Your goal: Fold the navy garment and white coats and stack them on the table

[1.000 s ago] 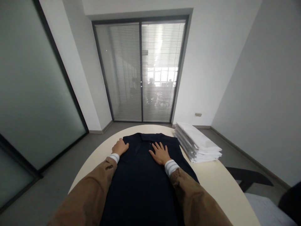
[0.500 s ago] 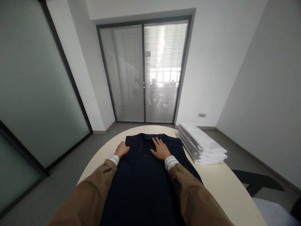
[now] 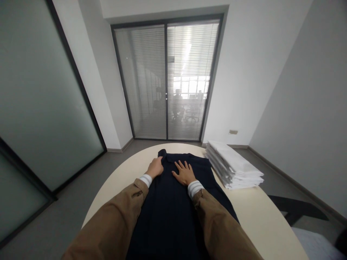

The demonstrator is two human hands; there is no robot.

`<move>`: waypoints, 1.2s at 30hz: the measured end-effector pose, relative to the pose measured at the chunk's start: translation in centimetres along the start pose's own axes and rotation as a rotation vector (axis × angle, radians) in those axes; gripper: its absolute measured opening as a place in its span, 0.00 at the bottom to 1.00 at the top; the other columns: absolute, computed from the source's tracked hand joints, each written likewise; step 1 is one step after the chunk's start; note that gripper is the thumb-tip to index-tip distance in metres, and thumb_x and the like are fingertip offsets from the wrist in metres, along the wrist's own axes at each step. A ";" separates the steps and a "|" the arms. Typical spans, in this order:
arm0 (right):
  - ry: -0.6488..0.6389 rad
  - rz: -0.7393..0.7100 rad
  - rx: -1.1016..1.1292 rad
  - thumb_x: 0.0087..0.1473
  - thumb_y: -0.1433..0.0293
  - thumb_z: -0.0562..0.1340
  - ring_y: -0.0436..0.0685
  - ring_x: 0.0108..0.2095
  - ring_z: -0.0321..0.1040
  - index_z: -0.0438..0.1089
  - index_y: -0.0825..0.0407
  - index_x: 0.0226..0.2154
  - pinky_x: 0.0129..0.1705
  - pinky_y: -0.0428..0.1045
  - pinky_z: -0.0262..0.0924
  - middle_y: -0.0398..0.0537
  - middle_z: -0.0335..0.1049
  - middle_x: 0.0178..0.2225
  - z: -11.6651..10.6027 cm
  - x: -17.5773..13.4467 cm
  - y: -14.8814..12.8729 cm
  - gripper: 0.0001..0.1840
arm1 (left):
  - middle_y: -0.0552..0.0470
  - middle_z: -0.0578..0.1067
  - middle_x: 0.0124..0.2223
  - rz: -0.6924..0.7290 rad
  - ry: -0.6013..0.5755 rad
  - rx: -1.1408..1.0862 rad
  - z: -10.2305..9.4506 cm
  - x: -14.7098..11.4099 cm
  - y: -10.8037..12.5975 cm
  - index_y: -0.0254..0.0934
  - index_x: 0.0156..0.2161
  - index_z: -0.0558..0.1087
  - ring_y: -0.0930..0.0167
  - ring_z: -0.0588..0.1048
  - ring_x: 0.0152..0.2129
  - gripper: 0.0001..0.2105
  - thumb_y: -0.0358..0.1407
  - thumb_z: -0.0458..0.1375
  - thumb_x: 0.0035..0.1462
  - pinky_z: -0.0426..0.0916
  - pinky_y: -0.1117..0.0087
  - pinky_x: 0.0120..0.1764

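A dark navy garment (image 3: 170, 209), which looks like a shirt with a collar at its far end, lies spread on the round table (image 3: 116, 180). My left hand (image 3: 155, 167) is closed on the garment's left edge near the shoulder and has it turned inward and slightly raised. Flat on the cloth just below the collar rests my right hand (image 3: 185, 174), its fingers spread. The near end of the garment runs out of the bottom of the view, and my forearms cover parts of both its sides.
A stack of folded white cloth or sheets (image 3: 235, 162) stands on the table's right side, close to the garment. Beyond the table is a glass door (image 3: 166, 83) with blinds. A dark chair part (image 3: 298, 207) sits low at the right.
My left hand has moved right and slightly away from me, bringing the garment's left edge inward over itself. My right hand stays in nearly the same place on the cloth.
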State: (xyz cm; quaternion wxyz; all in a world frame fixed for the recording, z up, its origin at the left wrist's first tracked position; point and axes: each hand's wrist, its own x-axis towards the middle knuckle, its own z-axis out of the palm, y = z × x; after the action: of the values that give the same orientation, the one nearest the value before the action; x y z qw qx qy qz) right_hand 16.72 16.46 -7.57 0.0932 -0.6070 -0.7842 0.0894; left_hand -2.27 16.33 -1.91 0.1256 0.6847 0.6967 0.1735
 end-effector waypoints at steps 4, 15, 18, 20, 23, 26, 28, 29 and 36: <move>0.012 0.003 -0.003 0.62 0.47 0.47 0.69 0.71 0.31 0.46 0.44 0.70 0.67 0.64 0.27 0.47 0.40 0.72 0.1 -0.1 -0.1 0.39 | 0.33 0.70 0.57 0.092 0.000 0.057 1.3 -0.9 2.8 0.32 0.63 0.62 0.58 0.73 0.52 0.26 0.26 0.54 0.59 0.65 0.63 0.54; 0.095 -0.090 0.042 0.66 0.57 0.48 0.67 0.69 0.41 0.36 0.38 0.70 0.66 0.66 0.31 0.48 0.48 0.70 -0.2 -0.9 -0.3 0.35 | 0.36 0.74 0.52 0.262 -0.135 0.175 3.2 -3.9 4.4 0.30 0.52 0.72 0.60 0.72 0.53 0.16 0.25 0.48 0.62 0.63 0.63 0.56; 0.059 -0.160 0.034 0.67 0.61 0.46 0.69 0.69 0.41 0.44 0.34 0.69 0.65 0.70 0.32 0.47 0.48 0.70 -0.3 -0.9 -0.3 0.29 | 0.37 0.73 0.54 0.266 -0.169 0.204 2.4 -4.6 4.3 0.30 0.56 0.69 0.59 0.72 0.53 0.18 0.28 0.52 0.61 0.64 0.64 0.56; 0.039 -0.178 0.035 0.67 0.62 0.47 0.72 0.69 0.41 0.48 0.33 0.68 0.64 0.73 0.32 0.46 0.48 0.70 -0.4 -0.9 -0.3 0.29 | 0.34 0.72 0.56 0.231 -0.187 0.233 1.6 -5.1 4.4 0.29 0.60 0.65 0.56 0.73 0.53 0.23 0.33 0.55 0.60 0.67 0.62 0.54; 0.005 -0.189 0.046 0.65 0.65 0.49 0.74 0.69 0.39 0.51 0.34 0.67 0.63 0.76 0.31 0.44 0.49 0.69 -0.5 -0.9 -0.3 0.29 | 0.29 0.73 0.54 0.159 -0.241 0.299 0.0 -5.9 4.6 0.26 0.60 0.64 0.50 0.74 0.51 0.27 0.37 0.59 0.57 0.69 0.55 0.50; -0.018 -0.190 0.054 0.66 0.66 0.47 0.72 0.69 0.39 0.52 0.36 0.67 0.63 0.77 0.30 0.44 0.50 0.69 -0.5 -0.9 -0.3 0.28 | 0.27 0.75 0.52 0.128 -0.362 0.361 -2.0 -6.9 4.7 0.28 0.52 0.72 0.46 0.74 0.50 0.23 0.37 0.64 0.51 0.70 0.50 0.49; -0.019 -0.187 0.051 0.66 0.66 0.46 0.72 0.69 0.38 0.52 0.38 0.67 0.63 0.77 0.30 0.45 0.50 0.69 -0.4 -0.9 -0.3 0.28 | 0.29 0.77 0.48 0.127 -0.483 0.382 -3.4 -7.5 4.7 0.29 0.44 0.76 0.45 0.76 0.47 0.18 0.36 0.66 0.47 0.71 0.51 0.47; -0.017 -0.185 0.050 0.66 0.66 0.46 0.72 0.69 0.38 0.51 0.39 0.67 0.63 0.77 0.30 0.45 0.49 0.69 -0.3 -0.9 -0.2 0.28 | 0.30 0.79 0.44 0.125 -0.553 0.383 -4.1 -7.8 4.7 0.30 0.40 0.76 0.46 0.78 0.43 0.15 0.35 0.66 0.46 0.73 0.52 0.44; 0.050 -0.153 0.131 0.66 0.69 0.44 0.68 0.69 0.40 0.49 0.42 0.68 0.65 0.74 0.32 0.45 0.45 0.70 0.1 -1.0 0.1 0.29 | 0.46 0.78 0.26 0.170 -0.829 0.161 -5.4 -10.3 5.0 0.31 0.49 0.67 0.64 0.79 0.21 0.16 0.35 0.59 0.57 0.72 0.71 0.22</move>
State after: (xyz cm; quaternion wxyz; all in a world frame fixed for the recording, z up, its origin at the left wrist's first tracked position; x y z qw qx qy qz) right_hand 16.99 15.55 -7.68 0.1586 -0.5398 -0.8183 0.1180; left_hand 0.44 5.74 4.40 0.3264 0.7590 0.5397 -0.1615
